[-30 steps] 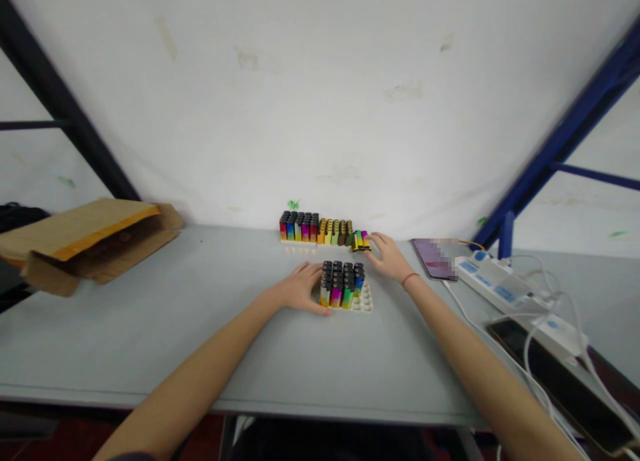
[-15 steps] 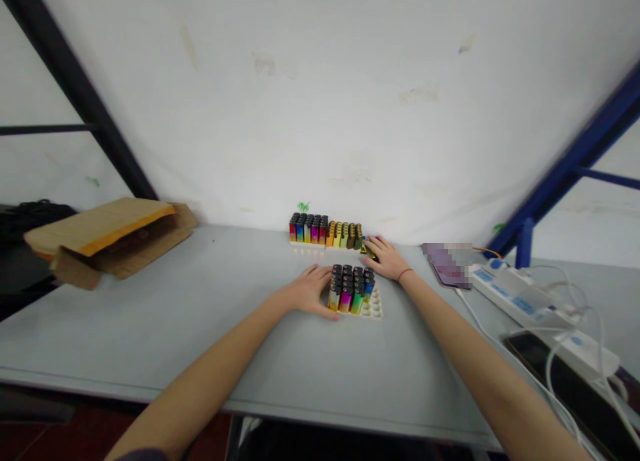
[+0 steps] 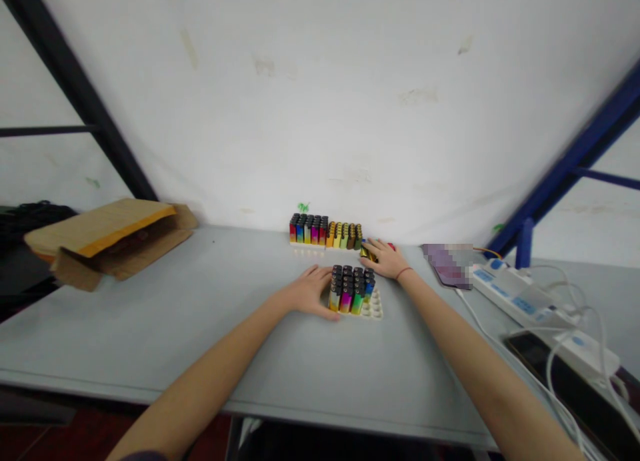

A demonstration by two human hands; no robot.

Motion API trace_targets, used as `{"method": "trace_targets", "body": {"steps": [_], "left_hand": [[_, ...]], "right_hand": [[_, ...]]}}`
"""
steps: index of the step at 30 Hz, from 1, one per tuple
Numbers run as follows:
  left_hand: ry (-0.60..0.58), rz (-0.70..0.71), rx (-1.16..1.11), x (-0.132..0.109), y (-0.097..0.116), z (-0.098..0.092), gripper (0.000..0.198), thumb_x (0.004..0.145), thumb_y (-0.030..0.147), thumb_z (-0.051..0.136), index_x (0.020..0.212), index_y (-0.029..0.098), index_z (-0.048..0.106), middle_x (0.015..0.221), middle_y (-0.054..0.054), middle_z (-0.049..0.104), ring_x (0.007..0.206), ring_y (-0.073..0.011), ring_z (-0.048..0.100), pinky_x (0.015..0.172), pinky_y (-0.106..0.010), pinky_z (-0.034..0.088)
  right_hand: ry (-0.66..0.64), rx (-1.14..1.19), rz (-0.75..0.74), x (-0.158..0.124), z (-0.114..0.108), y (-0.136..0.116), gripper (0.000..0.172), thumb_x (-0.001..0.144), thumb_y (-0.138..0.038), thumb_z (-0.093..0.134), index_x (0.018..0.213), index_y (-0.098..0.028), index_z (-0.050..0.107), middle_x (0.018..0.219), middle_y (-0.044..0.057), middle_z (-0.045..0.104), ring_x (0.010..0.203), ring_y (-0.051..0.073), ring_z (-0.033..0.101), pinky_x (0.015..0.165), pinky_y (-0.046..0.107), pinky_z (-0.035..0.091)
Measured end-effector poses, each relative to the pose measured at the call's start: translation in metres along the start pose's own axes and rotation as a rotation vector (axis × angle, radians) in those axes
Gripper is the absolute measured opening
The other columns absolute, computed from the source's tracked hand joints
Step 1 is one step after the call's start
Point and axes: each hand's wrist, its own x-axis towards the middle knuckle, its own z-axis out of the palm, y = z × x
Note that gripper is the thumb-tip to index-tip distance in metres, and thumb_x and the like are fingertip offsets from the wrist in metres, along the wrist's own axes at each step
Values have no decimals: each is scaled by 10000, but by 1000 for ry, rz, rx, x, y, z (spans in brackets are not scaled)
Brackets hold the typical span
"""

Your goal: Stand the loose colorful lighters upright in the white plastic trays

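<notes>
Several upright lighters (image 3: 346, 299) with black tops fill the left part of a white tray (image 3: 374, 309); its right-hand holes show bare. My left hand (image 3: 313, 293) rests at the tray's left side, thumb and fingers spread around its edge. Farther back, my right hand (image 3: 384, 258) lies over some loose lighters (image 3: 369, 253), fingers spread; whether it grips any is hidden. Beside it, near the wall, stand a block of yellow, green and brown lighters (image 3: 344, 236) and a block of multicoloured black-topped lighters (image 3: 308, 229), each in a white tray.
An open brown padded envelope (image 3: 115, 234) lies at the left. On the right are a purple phone-like item (image 3: 447, 266), a white power strip (image 3: 530, 304) with cables and a large dark phone (image 3: 565, 381). A blue metal frame (image 3: 590, 141) rises behind them.
My right hand has shifted slightly, its fingers now lower over the loose lighters, and a red piece shows beyond it. My left hand and the front tray have not moved.
</notes>
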Motion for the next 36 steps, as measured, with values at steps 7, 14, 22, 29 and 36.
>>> {"method": "trace_targets", "body": {"steps": [7, 14, 22, 29, 36], "left_hand": [[17, 17, -15, 0, -1, 1, 1032, 609, 736, 706, 1419, 184, 382, 1486, -163, 379, 1365, -382, 331, 1163, -532, 130], [12, 15, -10, 0, -1, 0, 1059, 608, 741, 705, 1431, 167, 368, 1488, -175, 373, 1369, -378, 331, 1165, -526, 125], [6, 12, -16, -1, 1, -2, 1041, 607, 721, 720, 1429, 186, 369, 1486, -168, 379, 1369, -372, 331, 1166, -525, 123], [-5, 0, -7, -1, 3, -3, 1054, 610, 710, 729, 1440, 176, 361, 1491, -168, 370, 1376, -370, 320, 1171, -508, 117], [-13, 2, -2, 0, 0, -2, 1057, 613, 732, 709, 1439, 171, 362, 1500, -167, 356, 1371, -377, 325, 1170, -514, 118]], "right_hand": [[-43, -35, 33, -31, -3, -14, 650, 961, -522, 253, 1519, -189, 265, 1554, 91, 277, 1413, 356, 266, 1078, 634, 253], [-36, -57, 55, -28, -4, -12, 611, 962, -534, 258, 1516, -276, 269, 1550, 51, 304, 1425, 357, 236, 1079, 656, 236], [19, -49, 18, -19, -4, -12, 611, 938, -597, 299, 1453, -286, 404, 1533, 59, 342, 1428, 362, 217, 1072, 715, 132], [-54, 4, 24, -20, -7, -8, 679, 922, -633, 305, 1485, -257, 350, 1521, 65, 358, 1412, 370, 261, 1082, 702, 153], [80, -10, 117, -30, -12, 10, 580, 979, -474, 250, 1476, -205, 375, 1523, 97, 360, 1385, 325, 331, 1077, 503, 322]]}}
